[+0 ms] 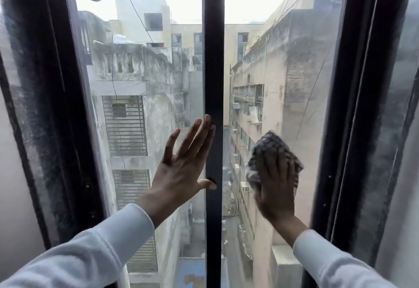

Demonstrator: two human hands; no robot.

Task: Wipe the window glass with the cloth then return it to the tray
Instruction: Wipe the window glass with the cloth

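Observation:
A tall window with two glass panes fills the view. My right hand point(277, 188) lies flat on a grey checked cloth point(269, 147) and presses it against the lower middle of the right pane point(285, 65). The cloth shows above and to the left of my fingers. My left hand point(183, 163) is spread flat, fingers apart, on the left pane point(140, 72), with its fingertips and thumb touching the black centre bar point(213, 61). It holds nothing. No tray is in view.
Thick black side frames stand at the left point(49, 106) and right point(362, 106) of the panes. Beyond the glass are weathered buildings and a narrow alley far below. Pale walls flank the window on both sides.

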